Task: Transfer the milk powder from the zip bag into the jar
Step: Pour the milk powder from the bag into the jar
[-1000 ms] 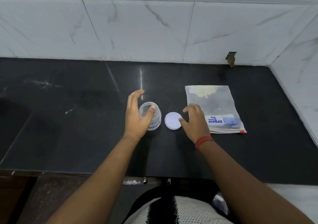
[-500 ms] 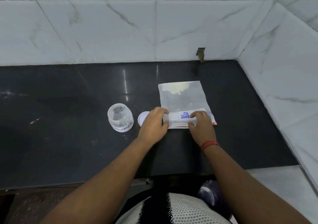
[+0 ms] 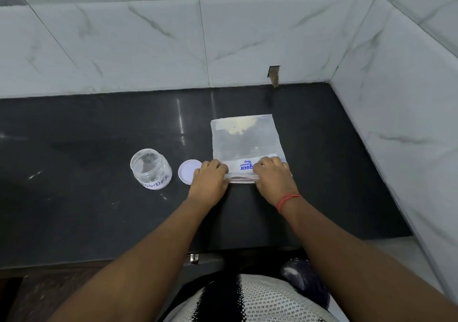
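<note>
A clear zip bag (image 3: 247, 143) lies flat on the black counter (image 3: 86, 210), with pale milk powder (image 3: 241, 126) gathered at its far end. My left hand (image 3: 210, 181) pinches the near left corner of the bag's zip edge. My right hand (image 3: 273, 175) pinches the near right part of the same edge. To the left stands a small clear jar (image 3: 150, 168), open, upright, with a white label reading "POWDER". Its white lid (image 3: 188, 172) lies flat between the jar and my left hand.
White marble-tiled walls (image 3: 223, 37) close the counter at the back and on the right (image 3: 396, 123). A small notch (image 3: 273, 75) sits in the back wall. The counter's front edge (image 3: 148, 257) runs just before my body.
My left hand let go of the jar and my right hand left the lid; both moved right onto the bag's near edge. The view has shifted right and closer.
</note>
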